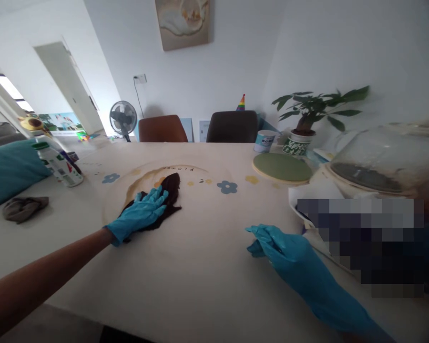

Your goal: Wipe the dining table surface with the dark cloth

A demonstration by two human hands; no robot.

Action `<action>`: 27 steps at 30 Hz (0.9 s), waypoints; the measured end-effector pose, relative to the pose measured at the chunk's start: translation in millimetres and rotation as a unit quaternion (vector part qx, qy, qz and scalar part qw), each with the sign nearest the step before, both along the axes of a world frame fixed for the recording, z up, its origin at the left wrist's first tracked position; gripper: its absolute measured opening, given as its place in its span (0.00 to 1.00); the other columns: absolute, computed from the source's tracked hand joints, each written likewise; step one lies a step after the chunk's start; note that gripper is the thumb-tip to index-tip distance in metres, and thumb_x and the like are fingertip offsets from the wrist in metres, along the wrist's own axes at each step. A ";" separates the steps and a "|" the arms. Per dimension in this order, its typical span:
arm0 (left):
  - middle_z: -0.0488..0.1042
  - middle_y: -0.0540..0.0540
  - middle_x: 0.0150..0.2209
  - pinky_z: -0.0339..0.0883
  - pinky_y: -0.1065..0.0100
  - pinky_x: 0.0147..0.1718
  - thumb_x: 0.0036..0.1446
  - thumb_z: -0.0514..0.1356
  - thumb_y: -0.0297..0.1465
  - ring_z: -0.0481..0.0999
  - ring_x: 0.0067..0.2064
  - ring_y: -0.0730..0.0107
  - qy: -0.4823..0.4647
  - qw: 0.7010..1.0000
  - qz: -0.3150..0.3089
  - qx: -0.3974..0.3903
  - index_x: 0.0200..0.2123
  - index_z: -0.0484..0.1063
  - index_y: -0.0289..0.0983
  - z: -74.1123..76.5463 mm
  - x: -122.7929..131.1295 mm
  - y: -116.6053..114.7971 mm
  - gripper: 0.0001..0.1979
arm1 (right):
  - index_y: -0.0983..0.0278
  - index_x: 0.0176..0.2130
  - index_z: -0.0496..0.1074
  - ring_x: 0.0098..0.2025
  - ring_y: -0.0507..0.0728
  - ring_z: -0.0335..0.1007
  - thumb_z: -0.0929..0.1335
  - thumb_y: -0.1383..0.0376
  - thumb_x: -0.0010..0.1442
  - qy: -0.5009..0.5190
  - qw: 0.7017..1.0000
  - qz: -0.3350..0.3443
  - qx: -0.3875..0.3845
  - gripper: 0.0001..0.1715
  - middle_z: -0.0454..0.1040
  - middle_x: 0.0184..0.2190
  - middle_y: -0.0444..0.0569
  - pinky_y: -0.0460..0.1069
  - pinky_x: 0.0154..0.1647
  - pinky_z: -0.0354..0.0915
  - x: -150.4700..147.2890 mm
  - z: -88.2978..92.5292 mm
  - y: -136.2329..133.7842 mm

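The person's left hand [140, 213], in a blue glove, lies flat on a dark cloth [166, 197], fingers spread and pressing down rather than closed around it. The cloth sits on the tabletop [200, 267] in the left half, over the printed ring of the tablecloth, well back from the near edge. The right hand [277, 245] (also gloved) rests near the right edge with fingers loosely extended, holding nothing.

Judging from this layout, a wide sweep of the cloth toward the left edge could knock the spray bottle [59, 164] standing there, since it looks tall and narrow. A push toward the far right corner could reach the green round mat [282, 167], the cup [264, 141] and the potted plant [302, 138], which crowd together. The tablecloth itself might bunch or slide under the pressing hand if it is not held down.

A pixelated block covers what lies at the right edge beside the right hand, so it cannot be identified. The glass-domed appliance [386, 157] is blurred and cut by the frame. A grey rag [23, 208] lies at the left edge; only 2 chair backs show beyond the far edge.
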State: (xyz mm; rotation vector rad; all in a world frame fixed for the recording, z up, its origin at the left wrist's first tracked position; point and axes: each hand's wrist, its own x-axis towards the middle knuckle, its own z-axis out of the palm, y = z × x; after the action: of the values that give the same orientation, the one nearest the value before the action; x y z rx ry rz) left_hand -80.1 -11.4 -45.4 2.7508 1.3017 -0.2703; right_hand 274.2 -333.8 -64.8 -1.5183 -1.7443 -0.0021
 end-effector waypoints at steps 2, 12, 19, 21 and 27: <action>0.48 0.34 0.97 0.40 0.27 0.96 0.91 0.46 0.43 0.45 1.00 0.38 0.007 0.998 -0.055 0.003 0.99 0.55 0.43 -4.8 6.4 -22.2 0.41 | 0.60 0.63 0.93 0.33 0.59 0.97 0.62 0.75 0.87 -0.017 1.000 0.012 0.015 0.31 0.96 0.39 0.48 0.46 0.42 0.92 -1.3 -2.4 0.9; 0.48 0.35 0.98 0.43 0.15 0.95 0.91 0.56 0.58 0.53 0.98 0.25 -0.083 0.955 -0.282 -0.046 0.98 0.62 0.48 -13.8 120.2 -80.1 0.43 | 0.63 0.59 0.91 0.31 0.57 0.95 0.62 0.77 0.87 -0.107 0.991 0.017 0.078 0.29 0.94 0.37 0.48 0.44 0.35 0.87 -1.5 0.1 5.3; 0.50 0.35 0.98 0.44 0.22 0.96 0.93 0.51 0.54 0.51 0.99 0.35 -0.102 0.958 -0.266 -0.024 0.99 0.56 0.43 -10.3 221.0 -46.4 0.43 | 0.64 0.50 0.89 0.27 0.55 0.92 0.61 0.79 0.87 -0.131 0.987 0.010 0.097 0.29 0.92 0.34 0.48 0.43 0.34 0.85 -7.9 11.3 4.9; 0.52 0.38 0.98 0.43 0.22 0.96 0.93 0.53 0.50 0.54 0.98 0.36 -0.101 0.967 -0.233 -0.012 0.97 0.62 0.46 -4.7 242.8 -28.6 0.39 | 0.60 0.44 0.86 0.25 0.54 0.90 0.60 0.77 0.89 -0.102 0.992 0.015 0.075 0.31 0.91 0.32 0.45 0.41 0.32 0.83 -7.5 12.2 5.5; 0.60 0.36 0.96 0.46 0.13 0.92 0.95 0.48 0.42 0.59 0.95 0.34 -0.113 0.988 -0.104 0.026 0.94 0.67 0.44 8.7 260.5 42.5 0.34 | 0.59 0.48 0.90 0.27 0.57 0.92 0.62 0.76 0.88 -0.088 0.993 -0.017 0.079 0.29 0.91 0.31 0.46 0.44 0.37 0.86 0.1 -16.4 0.3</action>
State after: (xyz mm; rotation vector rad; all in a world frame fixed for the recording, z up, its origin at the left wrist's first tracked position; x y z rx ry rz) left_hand 180.4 31.0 -36.8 2.8594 0.9829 0.0629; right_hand 274.3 -333.5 -81.2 -1.4685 -1.8087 -0.2922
